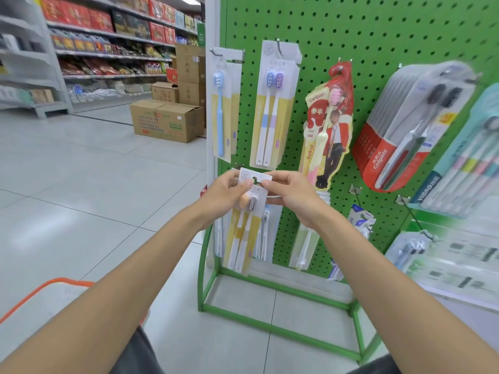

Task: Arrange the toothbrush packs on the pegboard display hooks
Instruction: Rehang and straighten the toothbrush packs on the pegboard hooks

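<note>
Grip confirmed on both sides: left hand (225,194) and right hand (294,197) each pinch the white header card of a two-brush toothbrush pack (244,230), with its hang hole visible between them. Pack is upright at the lower left of the green pegboard (337,36), beneath the hung single-brush pack (222,112) and twin-brush pack (272,112). Orange basket rim (54,282) lies lower left.

Toothbrush pack (263,176) hid the pegboard (351,36) spot behind it, frame centre. Teal pack (475,157) was cut off by the right edge, blurred. Lower-right shelf labels (469,255) were smeared, unreadable. Orange basket (54,282) was clipped at lower left. Upper-left shelf goods (81,17) were too soft to name.
</note>
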Demonstrator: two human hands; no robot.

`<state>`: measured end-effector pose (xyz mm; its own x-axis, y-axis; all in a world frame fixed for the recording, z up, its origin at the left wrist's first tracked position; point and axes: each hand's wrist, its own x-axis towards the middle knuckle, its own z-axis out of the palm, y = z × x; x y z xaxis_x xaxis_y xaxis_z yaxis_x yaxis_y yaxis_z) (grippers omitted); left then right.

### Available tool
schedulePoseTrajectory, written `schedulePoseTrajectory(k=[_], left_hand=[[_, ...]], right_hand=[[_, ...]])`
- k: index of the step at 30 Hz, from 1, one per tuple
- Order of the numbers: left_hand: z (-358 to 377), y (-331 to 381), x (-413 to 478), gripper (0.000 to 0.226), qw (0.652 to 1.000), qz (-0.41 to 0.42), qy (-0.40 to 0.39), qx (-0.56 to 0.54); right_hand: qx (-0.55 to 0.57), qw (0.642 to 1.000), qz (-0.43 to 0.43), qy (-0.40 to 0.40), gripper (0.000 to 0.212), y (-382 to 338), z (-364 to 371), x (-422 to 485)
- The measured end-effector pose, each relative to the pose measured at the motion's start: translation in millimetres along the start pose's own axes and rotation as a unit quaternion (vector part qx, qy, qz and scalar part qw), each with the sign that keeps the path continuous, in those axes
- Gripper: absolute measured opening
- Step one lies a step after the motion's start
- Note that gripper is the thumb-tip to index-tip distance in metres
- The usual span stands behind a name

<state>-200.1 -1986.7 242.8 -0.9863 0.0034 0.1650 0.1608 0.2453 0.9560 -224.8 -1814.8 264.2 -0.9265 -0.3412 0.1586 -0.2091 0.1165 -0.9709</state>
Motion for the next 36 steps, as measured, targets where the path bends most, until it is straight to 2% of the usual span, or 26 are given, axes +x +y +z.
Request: schedulePoseTrajectory(k=[3,8,10,17,26,32,36], left_hand=[[-14,22,2,0.009,0.998,0.034,0.045,0.003],[-36,66,-3,0.024,0.996,0.069,0.040,0.027],[-45,84,-3,0.018,0.994,0.083,0.035,0.057],[-70,134,23,0.009,0.984,0.098,0.101,0.111],[-82,193,81,0.013,0.950,0.093,0.180,0.238],[-81,215,130,0.018,0.927,0.107,0.180,0.312],[-78,224,157,0.018,0.903,0.134,0.167,0.373]], right_hand=[[-0.033,0.999,-0.011,0.002,0.020,-21,4,-1],[-0.072,0.997,-0.022,0.001,0.018,-63,6,-2],[-0.083,0.996,-0.037,0.008,0.014,-81,7,-2],[-0.116,0.985,-0.074,0.100,0.027,-145,-9,14],[-0.175,0.965,-0.111,0.161,0.029,-199,-49,61],[-0.233,0.952,-0.121,0.155,0.030,-217,-71,96],[-0.260,0.946,-0.121,0.148,0.040,-223,-77,119]])
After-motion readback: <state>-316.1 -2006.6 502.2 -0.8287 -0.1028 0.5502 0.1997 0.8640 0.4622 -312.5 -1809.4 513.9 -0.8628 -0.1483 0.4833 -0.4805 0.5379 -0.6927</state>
